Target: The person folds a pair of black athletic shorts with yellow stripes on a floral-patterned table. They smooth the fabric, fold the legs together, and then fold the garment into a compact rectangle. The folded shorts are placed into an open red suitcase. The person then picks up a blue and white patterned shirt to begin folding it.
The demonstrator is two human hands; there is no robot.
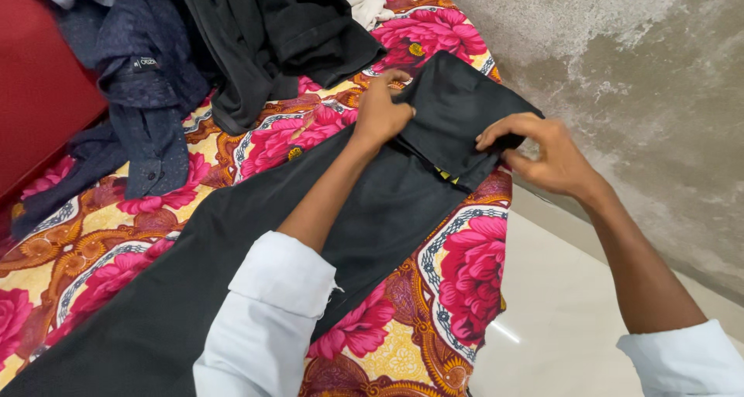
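Black cloth, a long pair of trousers point(232, 242), lies stretched across the bed point(457, 273), running from about 7 o'clock up toward 1 o'clock over a sheet printed with big pink flowers on orange and yellow. At the far end the waist part is doubled back into a folded flap point(457, 110).

The left hand point(381, 112) sits at the 9 o'clock edge of that flap, fingers curled and pinching the black fabric, knuckles up. The right hand point(542, 153) is at the flap's 4 o'clock corner, near the bed's edge; its thumb and forefinger nip the hem, the other fingers half bent. Both forearms come out of rolled white sleeves point(271, 312) at the bottom of the view.

Beyond the left hand, toward 11 o'clock, a heap of dark garments point(287, 32) is piled on the sheet, and further at 10 o'clock lies a crumpled navy shirt point(147, 94). A rough grey wall point(620, 56) stands at 2 o'clock, with pale floor tiles point(558, 319) below it at 5 o'clock.
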